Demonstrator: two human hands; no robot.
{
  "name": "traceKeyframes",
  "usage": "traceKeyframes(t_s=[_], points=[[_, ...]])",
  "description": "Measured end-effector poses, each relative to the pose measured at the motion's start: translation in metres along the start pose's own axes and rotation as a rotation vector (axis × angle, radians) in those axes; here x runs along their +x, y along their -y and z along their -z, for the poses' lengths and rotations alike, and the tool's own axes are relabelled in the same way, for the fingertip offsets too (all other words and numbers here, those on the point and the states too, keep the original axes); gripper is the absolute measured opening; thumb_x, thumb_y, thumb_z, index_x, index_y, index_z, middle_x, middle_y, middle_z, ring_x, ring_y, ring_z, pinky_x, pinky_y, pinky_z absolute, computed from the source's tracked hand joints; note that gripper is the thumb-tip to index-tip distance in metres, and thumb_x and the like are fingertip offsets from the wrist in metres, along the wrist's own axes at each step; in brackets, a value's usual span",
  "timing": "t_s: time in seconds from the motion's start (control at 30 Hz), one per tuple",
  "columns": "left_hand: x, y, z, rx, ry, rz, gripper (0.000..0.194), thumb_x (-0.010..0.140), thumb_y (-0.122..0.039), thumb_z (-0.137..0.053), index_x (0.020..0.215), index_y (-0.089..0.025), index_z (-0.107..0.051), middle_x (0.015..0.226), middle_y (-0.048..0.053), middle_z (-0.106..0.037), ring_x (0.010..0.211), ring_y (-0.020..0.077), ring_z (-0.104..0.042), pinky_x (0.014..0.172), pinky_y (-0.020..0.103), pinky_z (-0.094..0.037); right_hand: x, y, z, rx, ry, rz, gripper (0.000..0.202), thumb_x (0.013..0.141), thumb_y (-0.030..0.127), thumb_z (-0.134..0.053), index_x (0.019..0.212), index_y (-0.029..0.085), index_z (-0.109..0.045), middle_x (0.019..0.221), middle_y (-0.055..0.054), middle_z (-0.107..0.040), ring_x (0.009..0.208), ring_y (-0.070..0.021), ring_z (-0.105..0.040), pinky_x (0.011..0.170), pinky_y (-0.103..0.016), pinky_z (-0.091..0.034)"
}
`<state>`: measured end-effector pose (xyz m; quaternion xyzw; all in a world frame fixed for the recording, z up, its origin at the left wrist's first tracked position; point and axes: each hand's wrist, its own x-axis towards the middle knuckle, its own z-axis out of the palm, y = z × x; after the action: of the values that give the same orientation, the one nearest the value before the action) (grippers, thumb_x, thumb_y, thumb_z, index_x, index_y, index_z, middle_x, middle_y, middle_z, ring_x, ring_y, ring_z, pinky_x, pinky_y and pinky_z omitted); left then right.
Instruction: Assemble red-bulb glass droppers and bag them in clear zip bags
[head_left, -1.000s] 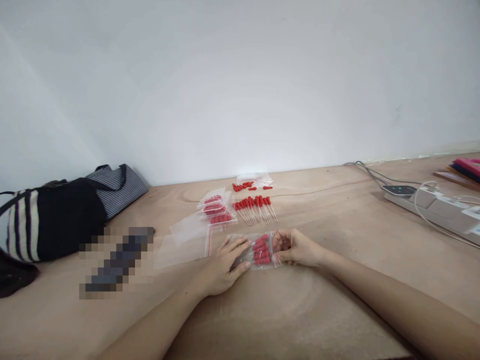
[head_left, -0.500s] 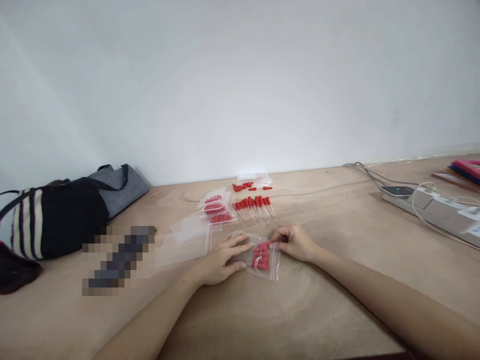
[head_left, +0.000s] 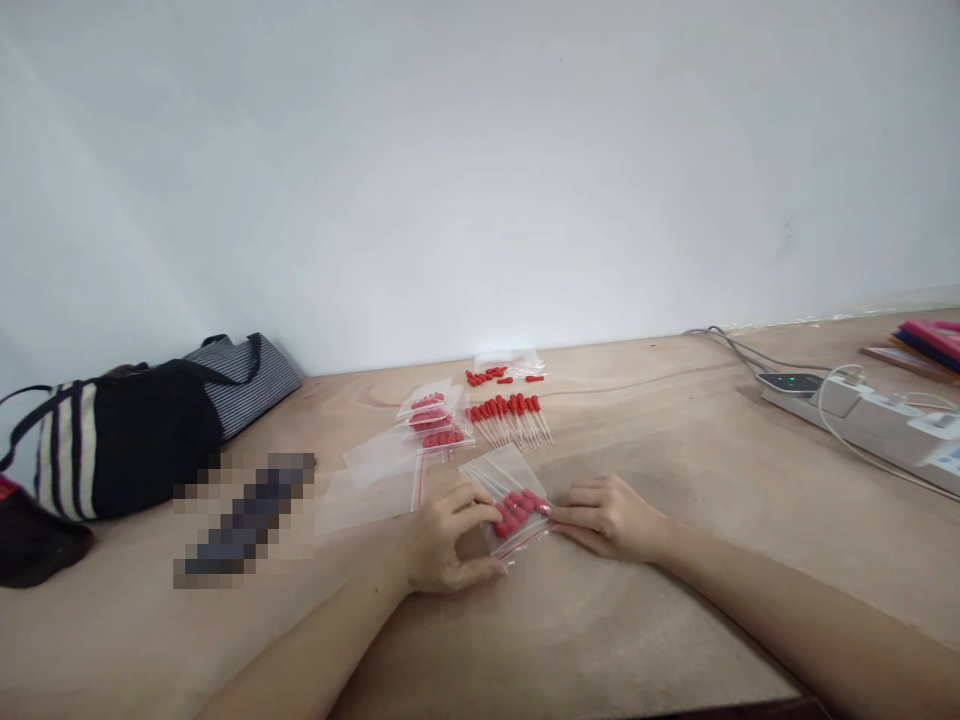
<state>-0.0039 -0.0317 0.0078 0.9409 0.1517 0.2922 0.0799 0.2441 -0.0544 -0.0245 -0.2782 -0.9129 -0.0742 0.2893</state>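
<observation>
A clear zip bag (head_left: 501,470) lies on the table between my hands, its red-lined zip end turned toward me. Inside it are several red-tipped sticks (head_left: 517,513), tips toward the zip end. My left hand (head_left: 454,535) rests against the bag's left edge, thumb and fingers apart. At the bag's right corner, my right hand (head_left: 611,518) has its fingertips pinched together on the plastic. Beyond the bag, a row of loose red-tipped sticks (head_left: 510,408) is fanned out. Filled zip bags (head_left: 429,418) overlap to the left of that row.
Flat clear bags (head_left: 367,495) lie beside my left hand. More red-tipped sticks (head_left: 486,375) lie near the wall. A black striped bag (head_left: 142,435) and a blurred dark item (head_left: 251,515) are at left. A power strip (head_left: 870,415) with cables stands at right.
The zip bag has turned so its zip end, formerly at the right, faces me. My right hand has shifted down and right; the left thumb has moved nearer me.
</observation>
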Motion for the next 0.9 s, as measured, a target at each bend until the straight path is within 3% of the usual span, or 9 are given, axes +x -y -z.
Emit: traceKeyframes(t_s=[0.07,0.2,0.33,0.5,0.63,0.73,0.9], points=[[0.001,-0.003,0.0,0.033,0.041,-0.073,0.032,0.07,-0.041,-0.06,0.087,-0.014,-0.057,0.084,0.009,-0.059,0.078,0.0187,-0.054,0.069,0.032,-0.047,0.003,0.0,-0.004,-0.105,-0.037,0.055,0.02,0.085,0.023,-0.042,0.089,0.016,-0.061,0.062,-0.001,-0.057,0.056,-0.0098,-0.049,0.05,-0.023,-0.032],[-0.004,0.004,-0.001,0.173,0.016,-0.131,0.008,0.078,-0.021,-0.053,0.078,-0.015,-0.058,0.076,0.006,-0.061,0.073,0.0159,-0.055,0.069,0.03,-0.047,0.008,-0.002,-0.006,-0.202,-0.053,0.152,0.018,0.085,0.019,-0.042,0.087,0.015,-0.06,0.06,0.0,-0.055,0.055,-0.0097,-0.047,0.048,-0.024,-0.029],[-0.011,0.011,0.0,0.258,-0.028,-0.167,0.008,0.078,-0.013,-0.051,0.078,-0.015,-0.058,0.073,0.005,-0.061,0.068,0.014,-0.056,0.064,0.027,-0.048,0.013,-0.008,-0.007,-0.3,-0.092,0.254,0.016,0.084,0.017,-0.044,0.087,0.014,-0.059,0.063,0.0,-0.056,0.056,-0.01,-0.046,0.048,-0.025,-0.027],[-0.014,0.014,-0.004,0.268,-0.081,-0.136,0.01,0.079,-0.014,-0.05,0.074,-0.015,-0.058,0.071,0.004,-0.062,0.064,0.0122,-0.057,0.06,0.024,-0.048,0.023,-0.013,-0.015,-0.386,-0.079,0.349,0.018,0.084,0.016,-0.041,0.082,0.013,-0.059,0.065,-0.003,-0.057,0.059,-0.0112,-0.047,0.048,-0.026,-0.026],[-0.015,0.015,-0.003,0.297,-0.061,-0.111,0.008,0.079,-0.021,-0.052,0.078,-0.016,-0.058,0.074,0.003,-0.063,0.066,0.0125,-0.059,0.059,0.023,-0.049,0.028,-0.015,-0.019,-0.395,-0.085,0.366,0.022,0.085,0.014,-0.038,0.077,0.012,-0.059,0.062,-0.003,-0.056,0.057,-0.0112,-0.046,0.048,-0.026,-0.027],[-0.014,0.014,-0.001,0.389,-0.056,-0.148,0.018,0.077,-0.033,-0.055,0.083,-0.016,-0.058,0.079,0.005,-0.064,0.071,0.015,-0.06,0.061,0.025,-0.05,0.028,-0.016,-0.02,-0.379,-0.107,0.328,0.021,0.084,0.013,-0.039,0.075,0.012,-0.058,0.06,-0.003,-0.055,0.056,-0.0109,-0.045,0.049,-0.026,-0.028],[-0.012,0.013,0.001,0.599,-0.096,-0.249,0.011,0.081,-0.018,-0.047,0.086,-0.015,-0.056,0.079,0.004,-0.065,0.069,0.0132,-0.062,0.059,0.023,-0.052,0.025,-0.015,-0.023,-0.347,-0.187,0.194,0.018,0.083,0.017,-0.043,0.077,0.013,-0.058,0.061,-0.003,-0.055,0.057,-0.0108,-0.047,0.049,-0.025,-0.029]])
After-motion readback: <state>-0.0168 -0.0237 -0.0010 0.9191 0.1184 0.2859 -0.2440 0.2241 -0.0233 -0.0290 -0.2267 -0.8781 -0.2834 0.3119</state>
